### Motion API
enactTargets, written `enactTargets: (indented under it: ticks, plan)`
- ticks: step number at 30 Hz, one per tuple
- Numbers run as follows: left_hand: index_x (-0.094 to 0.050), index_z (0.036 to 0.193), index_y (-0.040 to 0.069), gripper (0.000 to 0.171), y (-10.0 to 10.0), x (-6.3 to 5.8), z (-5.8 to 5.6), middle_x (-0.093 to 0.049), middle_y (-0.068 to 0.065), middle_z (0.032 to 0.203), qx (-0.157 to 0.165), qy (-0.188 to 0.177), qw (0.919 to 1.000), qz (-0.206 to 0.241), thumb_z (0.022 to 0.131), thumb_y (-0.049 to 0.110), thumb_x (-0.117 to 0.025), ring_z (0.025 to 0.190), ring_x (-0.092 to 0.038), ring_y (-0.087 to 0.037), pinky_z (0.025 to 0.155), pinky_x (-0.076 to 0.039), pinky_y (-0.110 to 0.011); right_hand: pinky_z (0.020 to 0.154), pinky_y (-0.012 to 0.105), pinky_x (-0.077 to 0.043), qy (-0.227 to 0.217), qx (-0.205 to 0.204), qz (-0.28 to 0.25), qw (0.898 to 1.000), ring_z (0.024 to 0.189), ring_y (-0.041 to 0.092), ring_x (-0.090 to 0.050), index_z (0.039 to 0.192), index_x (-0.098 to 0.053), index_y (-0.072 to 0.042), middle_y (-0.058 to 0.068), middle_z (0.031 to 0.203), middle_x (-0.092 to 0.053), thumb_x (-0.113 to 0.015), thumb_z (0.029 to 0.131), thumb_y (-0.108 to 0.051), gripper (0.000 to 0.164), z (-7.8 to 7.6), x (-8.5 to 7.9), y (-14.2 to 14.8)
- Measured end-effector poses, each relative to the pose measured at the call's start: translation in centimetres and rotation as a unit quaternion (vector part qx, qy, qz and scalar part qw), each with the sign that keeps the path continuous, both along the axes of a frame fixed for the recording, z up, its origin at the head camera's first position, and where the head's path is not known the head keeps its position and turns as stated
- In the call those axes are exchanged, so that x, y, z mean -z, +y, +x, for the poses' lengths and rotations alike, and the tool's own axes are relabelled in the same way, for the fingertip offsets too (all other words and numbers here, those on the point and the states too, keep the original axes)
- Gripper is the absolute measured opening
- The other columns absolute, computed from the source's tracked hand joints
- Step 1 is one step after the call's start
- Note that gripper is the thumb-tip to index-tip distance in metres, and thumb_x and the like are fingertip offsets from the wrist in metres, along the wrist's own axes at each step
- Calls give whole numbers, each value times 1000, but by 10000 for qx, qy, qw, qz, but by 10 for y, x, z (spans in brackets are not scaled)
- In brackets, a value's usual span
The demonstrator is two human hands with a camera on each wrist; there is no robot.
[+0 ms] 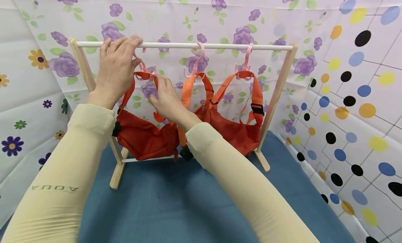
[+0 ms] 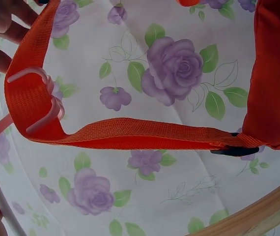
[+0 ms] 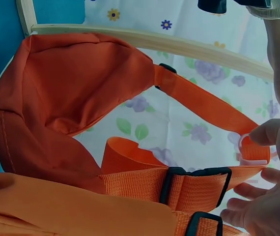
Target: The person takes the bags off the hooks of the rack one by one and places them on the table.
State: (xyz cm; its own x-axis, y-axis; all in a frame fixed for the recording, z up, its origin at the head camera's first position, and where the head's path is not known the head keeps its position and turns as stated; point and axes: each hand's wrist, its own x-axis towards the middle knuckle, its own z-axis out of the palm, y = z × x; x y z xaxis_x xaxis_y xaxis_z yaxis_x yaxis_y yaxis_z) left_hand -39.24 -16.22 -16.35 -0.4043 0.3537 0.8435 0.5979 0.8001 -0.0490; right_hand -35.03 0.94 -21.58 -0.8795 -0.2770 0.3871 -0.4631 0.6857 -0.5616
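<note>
My left hand [image 1: 117, 67] is up at the white rail [image 1: 169, 45], its fingers over the rail and its thumb against the stem of a pink hook [image 1: 143, 67]. From that hook a red bag [image 1: 147, 136] hangs by its orange strap [image 2: 145, 132]. My right hand [image 1: 169, 101] is beside the same strap, just below the hook. In the right wrist view its thumb is near the hook and its fingers are loosely extended under the strap, close to or touching it; a firm hold does not show.
Another red bag [image 1: 232, 129] hangs from the right pink hook [image 1: 247, 60]. An orange strap [image 1: 187, 91] hangs from the middle hook [image 1: 198, 60], partly behind my right arm. The rack's wooden legs [image 1: 276, 100] stand on a blue cloth [image 1: 150, 208]. Patterned sheets surround it.
</note>
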Motion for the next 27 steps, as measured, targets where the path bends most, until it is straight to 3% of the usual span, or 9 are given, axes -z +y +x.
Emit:
enactTargets:
  ticks: [7,15,27]
  plan:
    - [-53,150,11,52,5,-2,2,-56,-9,151,-46,-130,9998,116,100,5,-67,142,-46,-34,126,-12,-50,107,35,-44,29,323,-166,9993,131,24,-50,162,-22,-13,17,149,-41,-55,108,-19,64,-6,2,-2]
    - [-54,149,12,52,3,-4,5,-60,-10,147,-114,-319,9991,258,100,7,-68,141,-48,-34,126,-11,-49,103,35,-46,-81,433,-275,9987,123,22,-53,161,-23,-14,15,144,-44,-57,106,-16,65,-12,1,-9]
    - [-54,149,12,51,6,-7,8,-60,-9,147,-193,-495,9981,320,100,7,-68,142,-47,-34,126,-11,-47,86,32,-50,245,518,-265,9980,101,19,-54,152,-41,-11,9,127,-53,-56,105,-11,49,-14,0,-3]
